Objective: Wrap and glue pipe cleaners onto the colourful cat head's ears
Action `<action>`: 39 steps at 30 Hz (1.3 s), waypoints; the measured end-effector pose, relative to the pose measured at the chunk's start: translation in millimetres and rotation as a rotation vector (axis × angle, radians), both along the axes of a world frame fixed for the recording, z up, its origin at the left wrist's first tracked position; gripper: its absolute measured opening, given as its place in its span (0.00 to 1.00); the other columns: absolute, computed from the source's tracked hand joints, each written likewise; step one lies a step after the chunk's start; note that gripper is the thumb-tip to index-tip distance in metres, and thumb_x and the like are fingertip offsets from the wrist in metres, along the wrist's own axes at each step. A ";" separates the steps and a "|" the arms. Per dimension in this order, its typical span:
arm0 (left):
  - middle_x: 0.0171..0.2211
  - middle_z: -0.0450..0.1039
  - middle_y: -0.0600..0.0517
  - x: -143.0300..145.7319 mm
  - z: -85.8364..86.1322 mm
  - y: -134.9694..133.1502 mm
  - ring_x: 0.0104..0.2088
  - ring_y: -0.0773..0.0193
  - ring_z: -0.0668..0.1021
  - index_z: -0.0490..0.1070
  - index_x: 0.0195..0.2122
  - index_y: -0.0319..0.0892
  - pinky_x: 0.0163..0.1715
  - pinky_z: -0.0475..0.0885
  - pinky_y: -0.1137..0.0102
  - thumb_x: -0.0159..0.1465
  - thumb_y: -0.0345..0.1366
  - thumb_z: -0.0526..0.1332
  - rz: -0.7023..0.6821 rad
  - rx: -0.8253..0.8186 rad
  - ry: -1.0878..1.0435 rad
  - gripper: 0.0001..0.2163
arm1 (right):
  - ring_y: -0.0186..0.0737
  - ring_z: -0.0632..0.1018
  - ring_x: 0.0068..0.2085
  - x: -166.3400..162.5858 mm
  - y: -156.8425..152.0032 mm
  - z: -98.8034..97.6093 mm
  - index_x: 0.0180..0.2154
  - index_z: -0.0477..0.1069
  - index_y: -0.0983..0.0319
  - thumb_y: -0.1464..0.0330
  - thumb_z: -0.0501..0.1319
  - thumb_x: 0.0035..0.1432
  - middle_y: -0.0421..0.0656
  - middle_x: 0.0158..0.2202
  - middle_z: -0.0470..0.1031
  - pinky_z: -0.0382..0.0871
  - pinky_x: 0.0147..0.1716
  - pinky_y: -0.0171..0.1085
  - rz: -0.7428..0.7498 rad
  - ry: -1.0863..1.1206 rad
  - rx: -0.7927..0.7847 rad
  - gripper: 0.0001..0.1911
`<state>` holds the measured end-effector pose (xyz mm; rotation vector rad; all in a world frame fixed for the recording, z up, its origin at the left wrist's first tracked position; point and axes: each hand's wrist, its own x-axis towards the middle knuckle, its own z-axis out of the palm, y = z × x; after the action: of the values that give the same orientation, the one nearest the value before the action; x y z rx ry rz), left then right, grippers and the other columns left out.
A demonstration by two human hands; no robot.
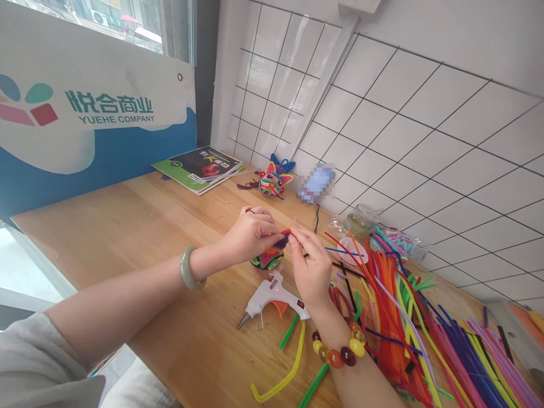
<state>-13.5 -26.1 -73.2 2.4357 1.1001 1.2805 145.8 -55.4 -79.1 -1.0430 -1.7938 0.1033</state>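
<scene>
My left hand [250, 235] and my right hand [311, 263] meet over the table, fingertips pinched. Between them is a small piece of purple and red pipe cleaner [282, 241], partly covered by the fingers. Just below it sits a round, multicoloured pipe-cleaner craft piece [267, 260], its top hidden by my left hand. A white hot glue gun [272, 292] with an orange trigger rests on its wire stand under my hands, nozzle toward the left. Red-handled scissors or pliers [341, 300] lie partly hidden beside my right wrist.
Bundles of coloured pipe cleaners [391, 300] cover the right side. A bent yellow pipe cleaner [289, 374] lies in front. At the back are a finished cat-like craft head [272, 181], booklets [198, 168], a blurred phone-like object [315, 184] and clear containers [363, 218] by the gridded wall.
</scene>
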 end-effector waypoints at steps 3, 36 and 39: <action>0.24 0.72 0.53 -0.3 0.9 0.3 0.33 0.66 0.71 0.75 0.25 0.43 0.41 0.58 0.67 0.61 0.39 0.56 0.010 -0.009 0.005 0.12 | 0.39 0.74 0.40 4.0 1.5 3.8 0.42 0.71 0.61 0.72 0.54 0.59 0.45 0.38 0.74 0.69 0.42 0.41 -0.039 -0.012 0.036 0.11; 0.24 0.71 0.53 4.0 -1.6 -4.5 0.34 0.66 0.70 0.75 0.26 0.44 0.43 0.56 0.65 0.61 0.38 0.55 0.020 0.058 0.057 0.11 | 0.38 0.74 0.35 9.5 1.0 8.0 0.35 0.68 0.64 0.75 0.55 0.57 0.45 0.33 0.74 0.64 0.36 0.39 -0.164 -0.437 0.275 0.04; 0.24 0.71 0.53 2.9 -0.6 -4.4 0.33 0.66 0.70 0.75 0.26 0.43 0.43 0.56 0.65 0.62 0.38 0.54 0.027 0.039 0.065 0.12 | 0.40 0.74 0.39 10.8 1.8 5.0 0.39 0.69 0.65 0.76 0.55 0.57 0.47 0.36 0.75 0.64 0.39 0.41 -0.131 -0.432 0.273 0.08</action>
<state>-10.6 -30.4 -73.7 2.5159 1.1378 1.2505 156.6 -53.5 -74.1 -1.0325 -2.0421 -0.4677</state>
